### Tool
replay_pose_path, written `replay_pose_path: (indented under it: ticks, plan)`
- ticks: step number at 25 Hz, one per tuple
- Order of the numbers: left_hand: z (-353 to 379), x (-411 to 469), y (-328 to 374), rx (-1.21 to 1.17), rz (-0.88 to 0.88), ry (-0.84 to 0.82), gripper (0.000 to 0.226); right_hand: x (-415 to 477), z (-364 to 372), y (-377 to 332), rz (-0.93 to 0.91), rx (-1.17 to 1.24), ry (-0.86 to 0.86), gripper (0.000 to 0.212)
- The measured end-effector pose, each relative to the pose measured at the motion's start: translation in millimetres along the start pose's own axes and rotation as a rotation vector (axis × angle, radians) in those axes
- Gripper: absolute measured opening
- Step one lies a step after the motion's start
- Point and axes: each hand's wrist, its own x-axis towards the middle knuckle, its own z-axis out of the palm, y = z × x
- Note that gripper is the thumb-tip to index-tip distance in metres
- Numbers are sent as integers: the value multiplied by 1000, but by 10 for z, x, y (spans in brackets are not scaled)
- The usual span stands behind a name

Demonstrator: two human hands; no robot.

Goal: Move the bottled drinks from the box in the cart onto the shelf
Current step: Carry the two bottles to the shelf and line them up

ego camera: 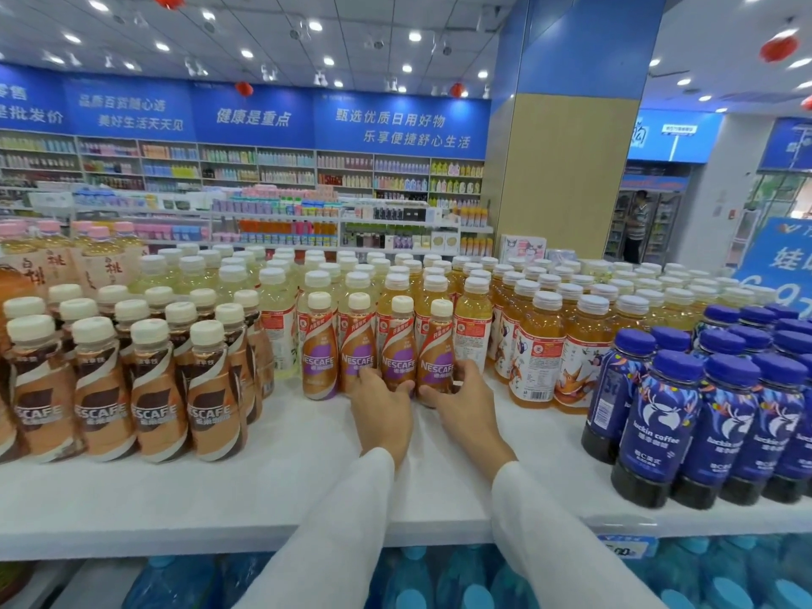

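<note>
Brown-and-purple plastic coffee bottles (320, 358) stand straight up in a row. The right grip (465, 406) curls round the end bottle (436, 345). The left grip (382, 410) curls round the next bottle (399, 340). Both bottles sit well back on the white shelf (263, 476).

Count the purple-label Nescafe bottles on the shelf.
4, side by side mid-shelf: leftmost bottle, second bottle, third bottle held by the left hand, fourth bottle by the right hand. More could hide behind.
</note>
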Motion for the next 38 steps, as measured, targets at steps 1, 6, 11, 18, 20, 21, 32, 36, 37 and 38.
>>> replay_pose_path:
  ticks: [1,6,11,18,20,21,32,36,37,38]
  plan:
    - [7,3,1,3,-1,8,46,18,13,8,1,-4,8,64]
    - [-6,-1,7,-22,-9,61,46,81,56,46,-8,-23,9,67]
    - [3,3,10,-12,4,73,47,85,65,58,-12,-29,12,67]
    - [21,7,-19,-7,2,81,46,68,58,43,-28,16,-4,67]
    - [20,8,-21,-12,1,85,45,76,68,21,-28,4,9,67]
    - [20,10,-23,-15,4,85,45,81,70,9,-26,-1,13,66]
    - [-48,-16,-59,-94,3,74,34,96,91,41,-59,-26,13,68]
    - [-389,121,1,-153,172,92,30,108,78,60,-64,-37,15,68]
    - [-482,193,38,-125,224,112,36,110,80,56,-59,-43,11,69]
    - [-557,266,67,-78,277,123,42,110,84,51,-55,-45,8,69]
